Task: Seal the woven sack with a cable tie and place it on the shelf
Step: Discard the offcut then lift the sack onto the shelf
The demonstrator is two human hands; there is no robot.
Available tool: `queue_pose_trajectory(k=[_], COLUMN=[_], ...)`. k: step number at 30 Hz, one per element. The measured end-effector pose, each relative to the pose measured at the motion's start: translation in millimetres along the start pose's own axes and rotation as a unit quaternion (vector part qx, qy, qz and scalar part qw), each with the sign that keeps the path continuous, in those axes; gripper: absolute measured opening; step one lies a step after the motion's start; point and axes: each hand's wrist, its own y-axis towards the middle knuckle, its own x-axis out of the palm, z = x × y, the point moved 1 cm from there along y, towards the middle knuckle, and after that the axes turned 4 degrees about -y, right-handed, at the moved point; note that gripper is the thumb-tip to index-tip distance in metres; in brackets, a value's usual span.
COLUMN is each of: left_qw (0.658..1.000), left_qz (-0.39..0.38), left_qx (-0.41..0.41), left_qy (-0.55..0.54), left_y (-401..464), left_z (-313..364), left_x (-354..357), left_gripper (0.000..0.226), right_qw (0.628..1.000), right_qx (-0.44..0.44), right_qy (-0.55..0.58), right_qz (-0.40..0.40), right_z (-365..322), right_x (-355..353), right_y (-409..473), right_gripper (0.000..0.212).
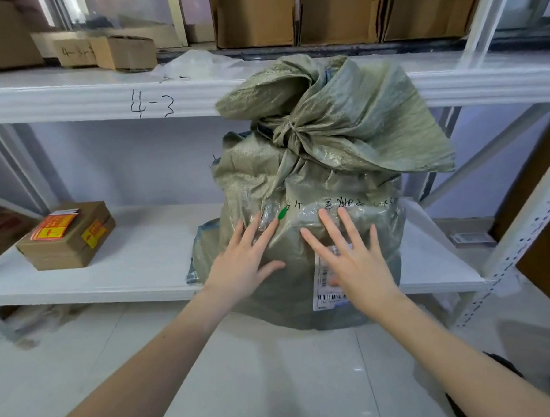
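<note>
Pressing flat, fingers spread, my left hand and right hand meet the woven sack dead ahead, upright, half on the lower shelf, overhanging toward me.

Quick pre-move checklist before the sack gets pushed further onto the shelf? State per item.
1. Neck of the grey-green woven sack cinched: ok, bunched tight; the tie itself cannot be made out.
2. Sack fully on the lower white shelf board: not ok, its front bulges past the board's edge.
3. Left hand placed: ok, flat on the sack's front, fingers spread.
4. Right hand placed: ok, flat on the sack, partly over the white barcode label.
5. Room behind the sack: cannot tell, the sack hides it.
6. Small brown cardboard box out of the path: ok, well off to the left.
</note>
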Motion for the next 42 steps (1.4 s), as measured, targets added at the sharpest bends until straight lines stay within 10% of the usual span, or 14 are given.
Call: queue_pose_trajectory(k=[7, 12, 18, 29, 34, 42], left_qw=[0.996, 0.996, 0.995, 0.983, 0.977, 0.987], left_qz=[-0.065, -0.053, -0.030, 0.068, 0.118, 0.100], left_qx=[0.015, 0.004, -0.006, 0.030, 0.033, -0.045], left_qy=[-0.053, -0.071, -0.095, -0.168, -0.176, -0.117], left_y=[-4.1, -5.7, 1.4, 17.3, 23.3, 30.4], left_z=[-4.6, -6.4, 6.0, -0.3, -8.6, -27.4], left_x=[7.4, 8.8, 9.0, -8.6, -17.0, 24.1], left_gripper=[0.117, 0.122, 0.122, 0.089, 0.081, 0.057], right_qw=[0.971, 0.839, 0.740, 0.752, 0.794, 0.861], right_qx=[0.127, 0.373, 0.314, 0.269, 0.202, 0.138], right_qy=[0.174, 0.397, 0.593, 0.597, 0.557, 0.487], right_qz=[0.101, 0.011, -0.034, 0.073, 0.137, 0.037], right_z=[27.9, 77.1, 38.4, 34.2, 33.1, 13.7], right_x=[-10.0, -6.3, 16.4, 4.5, -16.6, 16.7], right_y=[-16.7, -22.3, -5.3, 24.3, 28.6, 47.0], right_gripper=[0.094, 0.125, 0.122, 0.100, 0.054, 0.090])
